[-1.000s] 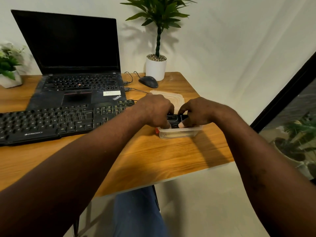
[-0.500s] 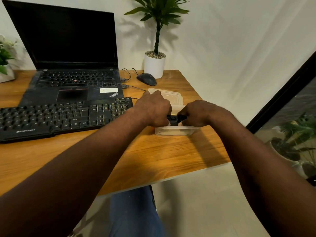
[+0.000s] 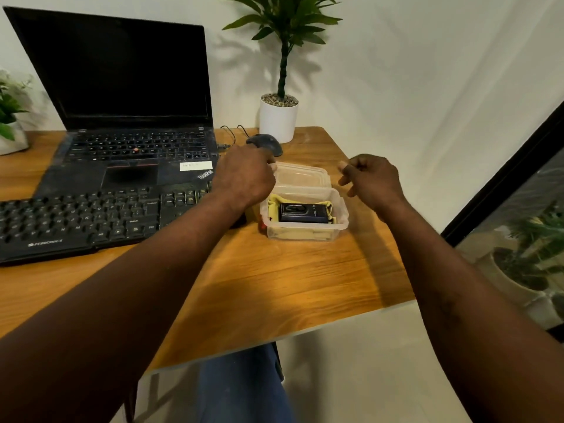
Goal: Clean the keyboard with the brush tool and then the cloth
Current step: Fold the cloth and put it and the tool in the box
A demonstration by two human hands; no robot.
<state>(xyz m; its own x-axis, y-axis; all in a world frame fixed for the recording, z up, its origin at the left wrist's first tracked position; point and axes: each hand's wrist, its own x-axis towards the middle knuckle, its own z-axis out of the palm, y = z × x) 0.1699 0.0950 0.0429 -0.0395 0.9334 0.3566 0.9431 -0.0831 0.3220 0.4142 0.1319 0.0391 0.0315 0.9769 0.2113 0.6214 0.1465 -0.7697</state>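
Observation:
A clear plastic container [image 3: 338,222] stands on the desk, right of the black external keyboard [image 3: 76,218]. Inside it lies a black brush tool case [image 3: 303,212] on top of a yellow cloth [image 3: 274,200]. The container's clear lid [image 3: 302,175] lies just behind it. My left hand [image 3: 244,178] hovers at the lid's left edge, above the keyboard's right end; its fingertips are curled out of sight. My right hand [image 3: 374,178] floats to the right of the container, fingers loosely curled with nothing in them.
An open black laptop [image 3: 131,117] stands behind the keyboard. A black mouse [image 3: 268,143] and a white potted plant [image 3: 278,117] sit at the back. A second plant [image 3: 10,129] is far left. The desk's right edge [image 3: 406,288] is close to the container.
Both hands have let go of the black case in the container and lifted apart, the left toward the lid, the right out to the right. The case and cloth now show.

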